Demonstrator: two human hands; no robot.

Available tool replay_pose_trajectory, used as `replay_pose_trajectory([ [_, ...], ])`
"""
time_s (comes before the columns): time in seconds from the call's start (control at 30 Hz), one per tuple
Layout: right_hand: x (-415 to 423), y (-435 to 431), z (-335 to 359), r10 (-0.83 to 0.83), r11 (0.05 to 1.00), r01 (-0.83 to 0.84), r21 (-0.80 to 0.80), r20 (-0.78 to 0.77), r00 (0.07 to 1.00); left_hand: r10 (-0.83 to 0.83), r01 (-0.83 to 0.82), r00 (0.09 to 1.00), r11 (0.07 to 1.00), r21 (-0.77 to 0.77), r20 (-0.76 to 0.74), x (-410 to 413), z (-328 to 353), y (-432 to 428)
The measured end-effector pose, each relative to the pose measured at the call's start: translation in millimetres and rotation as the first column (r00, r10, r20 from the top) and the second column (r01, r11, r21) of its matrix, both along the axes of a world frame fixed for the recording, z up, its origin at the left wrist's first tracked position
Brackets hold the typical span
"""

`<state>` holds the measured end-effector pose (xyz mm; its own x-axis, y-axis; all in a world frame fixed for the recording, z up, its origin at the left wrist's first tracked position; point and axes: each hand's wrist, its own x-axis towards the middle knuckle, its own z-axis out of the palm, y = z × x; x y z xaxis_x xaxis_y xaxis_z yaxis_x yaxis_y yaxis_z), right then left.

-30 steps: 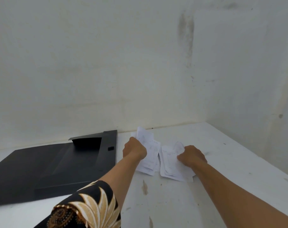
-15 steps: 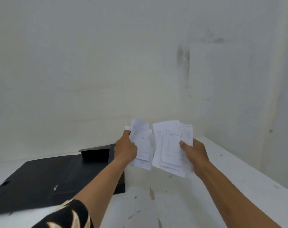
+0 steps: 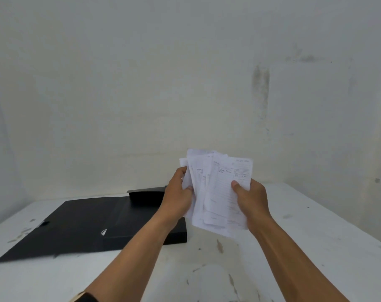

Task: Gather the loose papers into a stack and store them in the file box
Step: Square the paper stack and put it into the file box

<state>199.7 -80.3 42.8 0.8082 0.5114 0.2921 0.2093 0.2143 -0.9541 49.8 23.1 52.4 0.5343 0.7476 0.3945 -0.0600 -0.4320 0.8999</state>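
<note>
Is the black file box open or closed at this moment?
Open: the file box lies with its lid flap spread flat on the table.

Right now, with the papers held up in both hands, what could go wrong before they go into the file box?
1. The papers are fanned out and uneven, not squared, so a loose sheet may slip from the left hand or right hand and fall on the table.
2. Uneven edges could catch or bend on the wall of the file box.
</note>
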Motion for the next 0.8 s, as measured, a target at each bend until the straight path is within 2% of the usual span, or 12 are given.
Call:
replay_pose_trajectory([
  [0.2, -10, 5, -3, 0.018, 1.000, -0.017, 0.010, -0.062, 0.998, -0.004, 0.003, 1.000, 0.997, 0.071, 0.015, -21, 3, -3],
  [0.43, -24, 8, -12, 0.039, 0.999, -0.038, 0.028, -0.032, 0.999, -0.089, 0.083, 0.995, 0.986, 0.146, 0.038, -26, -10, -17],
  [0.53, -31, 10, -24, 0.046, 0.999, -0.046, 0.006, -0.006, 0.999, -0.039, 0.032, 0.997, 0.994, 0.105, 0.071, -22, -25, -19],
  [0.63, -39, 12, -38, 0.012, 1.000, -0.011, -0.013, 0.026, 1.000, 0.079, -0.093, 0.989, 0.990, 0.110, 0.128, -20, -43, -25],
  [0.7, -45, 13, -46, -0.022, 1.000, 0.023, -0.016, 0.062, 0.998, 0.067, -0.084, 0.978, 0.993, 0.083, 0.198, -22, -54, -31],
  [0.8, -58, 13, -56, -0.054, 0.999, 0.052, 0.015, 0.146, 0.988, 0.073, -0.095, 0.986, 0.985, 0.145, 0.153, -28, -65, -32],
])
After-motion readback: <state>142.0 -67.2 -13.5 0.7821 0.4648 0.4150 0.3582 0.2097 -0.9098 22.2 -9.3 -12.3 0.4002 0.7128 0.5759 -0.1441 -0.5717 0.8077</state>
